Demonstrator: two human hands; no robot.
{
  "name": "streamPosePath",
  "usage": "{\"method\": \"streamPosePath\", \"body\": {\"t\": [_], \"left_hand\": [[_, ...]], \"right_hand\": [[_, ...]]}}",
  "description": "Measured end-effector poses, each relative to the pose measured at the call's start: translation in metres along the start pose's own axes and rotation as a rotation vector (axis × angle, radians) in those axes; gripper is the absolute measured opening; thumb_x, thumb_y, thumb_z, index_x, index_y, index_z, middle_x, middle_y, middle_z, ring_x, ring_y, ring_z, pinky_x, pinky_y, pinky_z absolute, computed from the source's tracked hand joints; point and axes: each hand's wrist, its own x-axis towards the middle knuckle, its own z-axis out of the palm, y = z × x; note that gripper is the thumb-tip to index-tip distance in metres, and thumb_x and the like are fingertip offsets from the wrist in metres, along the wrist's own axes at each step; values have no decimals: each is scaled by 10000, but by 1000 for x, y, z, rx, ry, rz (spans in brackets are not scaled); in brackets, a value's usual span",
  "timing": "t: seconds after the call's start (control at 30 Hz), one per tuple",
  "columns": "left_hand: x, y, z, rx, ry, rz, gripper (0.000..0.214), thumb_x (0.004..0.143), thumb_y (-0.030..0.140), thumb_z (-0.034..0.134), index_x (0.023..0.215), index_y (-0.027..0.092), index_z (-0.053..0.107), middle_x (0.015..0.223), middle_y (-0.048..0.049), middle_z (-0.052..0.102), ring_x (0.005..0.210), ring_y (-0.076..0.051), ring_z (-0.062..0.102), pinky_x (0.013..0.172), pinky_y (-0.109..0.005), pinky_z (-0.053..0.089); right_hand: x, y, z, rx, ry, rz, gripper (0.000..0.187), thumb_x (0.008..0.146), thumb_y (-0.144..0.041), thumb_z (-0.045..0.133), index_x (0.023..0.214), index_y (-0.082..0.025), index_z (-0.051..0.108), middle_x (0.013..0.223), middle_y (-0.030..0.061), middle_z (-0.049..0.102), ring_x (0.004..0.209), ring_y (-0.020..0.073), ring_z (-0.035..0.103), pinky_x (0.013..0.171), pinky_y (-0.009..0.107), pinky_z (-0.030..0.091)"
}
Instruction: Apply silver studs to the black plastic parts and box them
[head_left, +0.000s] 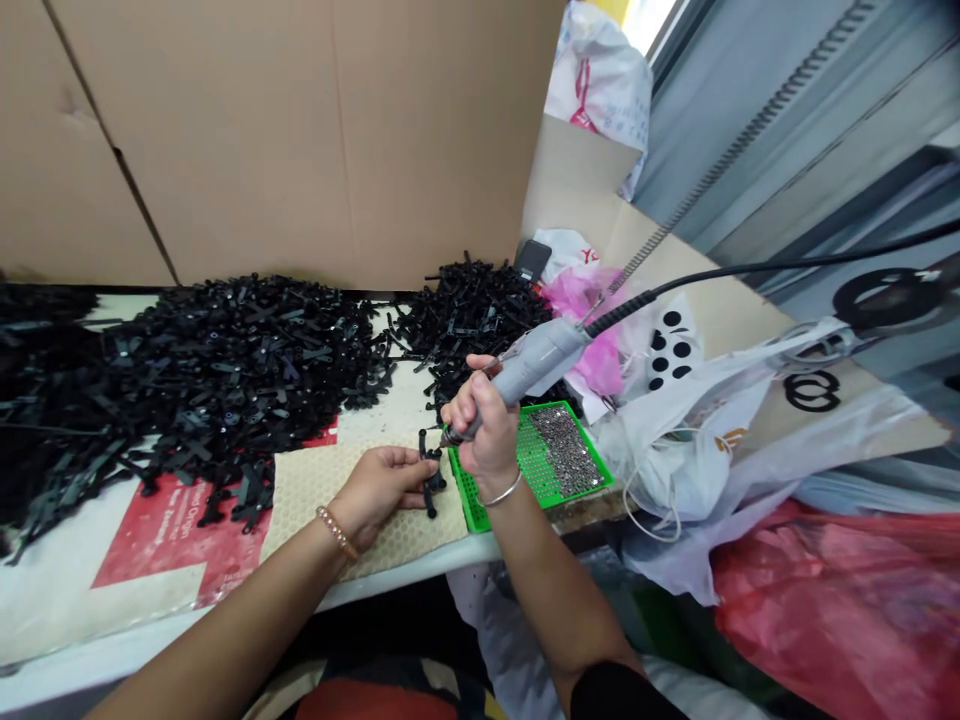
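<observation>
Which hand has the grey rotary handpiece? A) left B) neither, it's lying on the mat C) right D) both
C. The right hand is wrapped around the grey rotary handpiece, while the left hand is empty of it, its fingers by the small black pieces.

- A tall cardboard panel (262,130) stands behind my tabletop (150,645), a seam running down its left side.
- A printed white sheet with a red shape (172,540) covers the tabletop in front of me.
- A beige honeycomb mat (311,500) lies on that sheet.
- A small black device (532,260) sits beside a white bag (562,250), too partly seen for me to name.
- A pink plastic bag (589,325) lies just beside it.
- A white plastic bag printed with black dots (671,350) spills toward my right.
- A red plastic bag (840,610) bulges low on my right.
- A white-and-red bag (600,75) rests high up on a cardboard edge.
- Grey ribbed panels (787,130) fill the upper right.
</observation>
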Motion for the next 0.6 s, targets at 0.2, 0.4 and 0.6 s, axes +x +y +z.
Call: {"method": "streamPosePath", "body": {"t": [0.2, 0.4, 0.6], "left_hand": [[0, 0, 0, -4, 4, -10, 223, 577, 203, 829, 638, 102, 640, 619, -14, 630, 532, -93, 566, 501, -210, 517], [1, 0, 1, 0, 17, -9, 210, 581, 186, 819, 654, 94, 644, 629, -16, 637, 534, -95, 566, 494, -215, 518], [2, -1, 2, 10, 23, -13, 162, 623, 167, 780, 665, 90, 643, 640, -21, 637, 546, -99, 572, 502, -218, 523]], "right_hand": [[-2, 3, 0, 79, 28, 3, 283, 739, -400, 638, 933, -230, 519, 462, -128, 352, 361, 47, 309, 422, 208, 337], [-3, 5, 1, 90, 49, 11, 268, 744, -391, 642, 922, -224, 531, 454, -132, 364, 360, 42, 310, 430, 208, 337], [-4, 7, 0, 67, 48, -16, 273, 732, -384, 644, 921, -219, 535, 450, -132, 371, 354, 43, 320, 420, 211, 334]]}}
